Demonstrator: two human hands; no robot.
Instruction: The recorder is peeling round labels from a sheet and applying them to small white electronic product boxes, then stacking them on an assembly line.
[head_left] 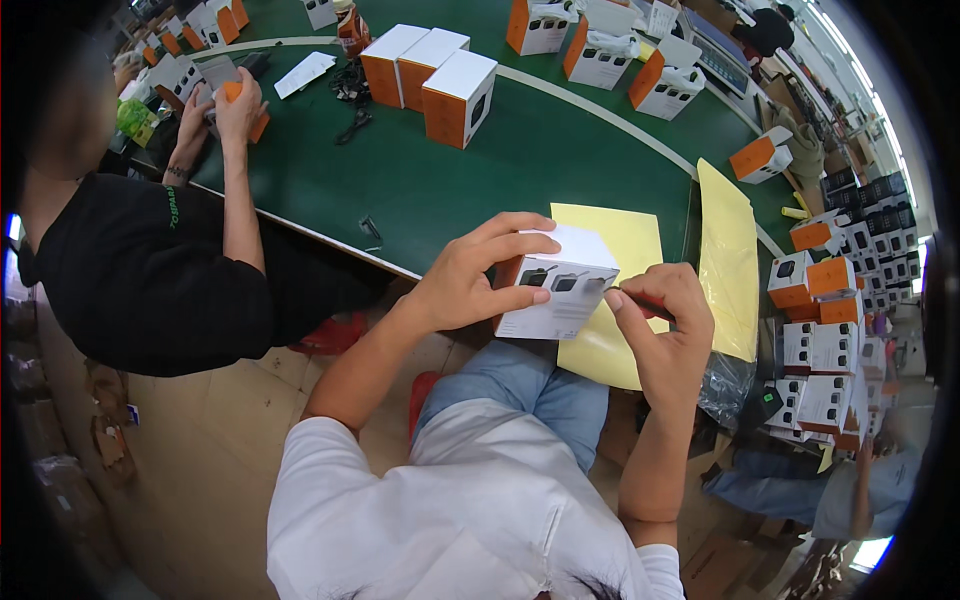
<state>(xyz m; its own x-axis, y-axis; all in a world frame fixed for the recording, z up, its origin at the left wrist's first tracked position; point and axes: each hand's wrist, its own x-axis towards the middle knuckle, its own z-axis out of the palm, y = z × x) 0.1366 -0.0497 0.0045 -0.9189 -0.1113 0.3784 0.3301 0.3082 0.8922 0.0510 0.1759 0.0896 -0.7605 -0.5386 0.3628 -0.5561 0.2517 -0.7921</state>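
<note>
A small white and orange product box with pictures of dark devices on its side sits tilted at the table edge above my lap. My left hand grips it, fingers over the top and thumb on the printed side. At the box's right edge, my right hand is closed on a slim tool with a red and black handle; its tip is too small to make out. Under and behind the box lies a yellow sheet. Another yellow sheet, glossy, stands to the right of my right hand.
Three closed boxes stand ahead on the green table, beside black cables. Open boxes line the far side. Many boxes are stacked at right. On my left, a person in black handles an orange item.
</note>
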